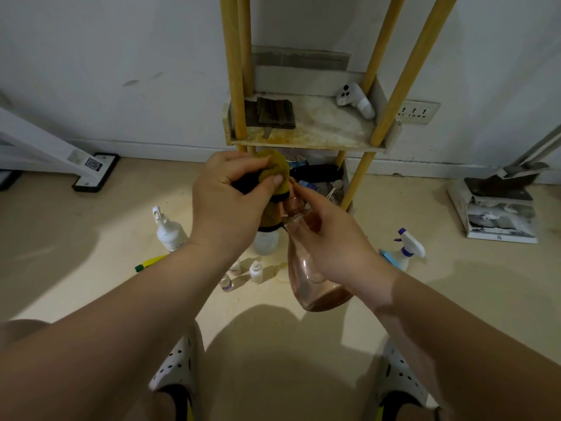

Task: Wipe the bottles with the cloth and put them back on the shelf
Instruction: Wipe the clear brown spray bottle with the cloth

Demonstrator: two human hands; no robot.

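- Shelf unit (306, 141): stands against the wall beyond the hands. Its lower tier is largely hidden behind them, so the contents are unclear.
- Pink glass bottle (306, 268): held in the air over the floor, neck tilted toward the shelf.
- Right hand (340, 241): fingers wrapped round the bottle's shoulder. Smooth glass could slip during rubbing and drop.
- Left hand (230, 196): thumb and fingers pinch the olive cloth (276, 168), bunched over the cap, which is hidden.
- Dropper bottles (255, 270): on the floor beneath, liable to be struck; labels unreadable.
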